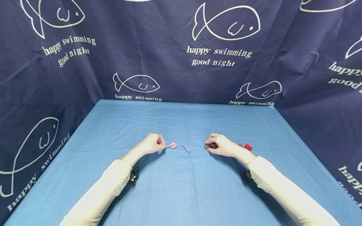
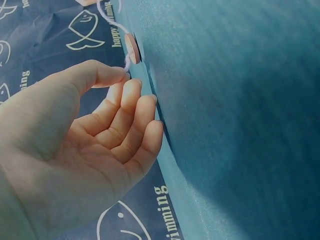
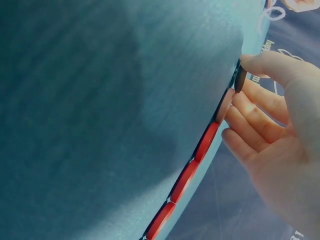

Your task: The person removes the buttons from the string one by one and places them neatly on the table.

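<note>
String point(image 1: 185, 146) with one pink button point(image 1: 173, 145) threaded: my left hand point(image 1: 152, 143) is pinching its end while my right hand point(image 1: 222, 146) is pinching a dark button point(image 1: 208, 146); next, I'm judging, comes aligning hole and tip.

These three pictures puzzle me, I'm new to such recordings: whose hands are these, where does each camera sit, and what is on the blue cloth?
No machine here: a person works with two bare hands. The wide picture comes from a camera on the head; the two close ones from cameras on each wrist, which tilt the table. On the blue tablecloth the left hand pinches a pale string threaded through a pink button. The right hand pinches a dark button; a row of red buttons lies beside it. A navy fish-print curtain surrounds the table.
</note>
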Motion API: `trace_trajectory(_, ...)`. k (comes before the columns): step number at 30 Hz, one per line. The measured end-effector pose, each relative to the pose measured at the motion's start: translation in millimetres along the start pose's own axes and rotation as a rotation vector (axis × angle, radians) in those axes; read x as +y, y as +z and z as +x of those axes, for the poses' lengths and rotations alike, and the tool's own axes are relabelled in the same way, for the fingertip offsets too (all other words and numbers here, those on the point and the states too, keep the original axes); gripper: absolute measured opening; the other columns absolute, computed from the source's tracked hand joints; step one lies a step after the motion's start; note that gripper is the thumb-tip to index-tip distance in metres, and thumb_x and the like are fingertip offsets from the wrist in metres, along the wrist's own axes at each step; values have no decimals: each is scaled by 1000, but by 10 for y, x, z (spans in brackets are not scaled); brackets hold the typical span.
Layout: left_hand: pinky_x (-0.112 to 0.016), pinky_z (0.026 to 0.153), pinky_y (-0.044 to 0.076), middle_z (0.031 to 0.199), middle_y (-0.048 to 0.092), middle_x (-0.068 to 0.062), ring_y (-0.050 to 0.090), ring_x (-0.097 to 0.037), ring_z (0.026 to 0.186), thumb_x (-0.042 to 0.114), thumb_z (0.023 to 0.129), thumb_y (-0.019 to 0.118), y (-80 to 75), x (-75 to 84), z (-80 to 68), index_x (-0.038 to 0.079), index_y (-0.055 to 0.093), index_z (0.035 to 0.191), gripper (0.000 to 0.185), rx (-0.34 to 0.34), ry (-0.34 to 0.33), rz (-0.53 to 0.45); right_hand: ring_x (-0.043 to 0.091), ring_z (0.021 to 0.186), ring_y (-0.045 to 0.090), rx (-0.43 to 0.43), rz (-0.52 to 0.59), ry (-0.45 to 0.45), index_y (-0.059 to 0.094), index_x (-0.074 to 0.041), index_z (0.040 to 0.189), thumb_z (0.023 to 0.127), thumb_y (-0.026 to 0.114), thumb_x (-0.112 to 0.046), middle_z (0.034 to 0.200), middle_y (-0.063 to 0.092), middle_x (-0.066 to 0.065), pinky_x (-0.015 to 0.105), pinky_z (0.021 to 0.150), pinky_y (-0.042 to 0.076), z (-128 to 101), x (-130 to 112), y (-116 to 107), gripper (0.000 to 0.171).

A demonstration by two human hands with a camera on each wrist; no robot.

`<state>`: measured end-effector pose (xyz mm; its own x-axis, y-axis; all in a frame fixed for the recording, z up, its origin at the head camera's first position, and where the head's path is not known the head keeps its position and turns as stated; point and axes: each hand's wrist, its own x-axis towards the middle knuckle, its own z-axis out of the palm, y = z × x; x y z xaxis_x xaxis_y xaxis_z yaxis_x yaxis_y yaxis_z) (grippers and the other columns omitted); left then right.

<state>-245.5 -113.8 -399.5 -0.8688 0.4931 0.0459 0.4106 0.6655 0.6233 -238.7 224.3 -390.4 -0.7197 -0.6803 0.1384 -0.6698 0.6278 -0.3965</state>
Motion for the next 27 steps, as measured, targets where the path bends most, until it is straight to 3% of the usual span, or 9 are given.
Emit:
trace_trajectory(12, -22, 57, 44, 62, 62, 1, 52, -7, 53, 8, 81, 62, -7, 20, -1, 6, 67, 78, 6, -9, -20, -10, 16, 72, 49, 38, -11, -33, 68, -2, 103, 81, 68, -7, 89, 58, 7, 24, 66, 41, -16, 24, 18, 23)
trace_trajectory(27, -22, 56, 44, 62, 64, -2, 53, -6, 51, 7, 81, 61, -30, 54, -13, 6, 67, 78, 6, -8, -18, -17, 17, 78, 53, 32, -7, -3, 68, -3, 107, 81, 69, -13, 94, 59, 7, 29, 71, 45, -15, 31, -13, 27)
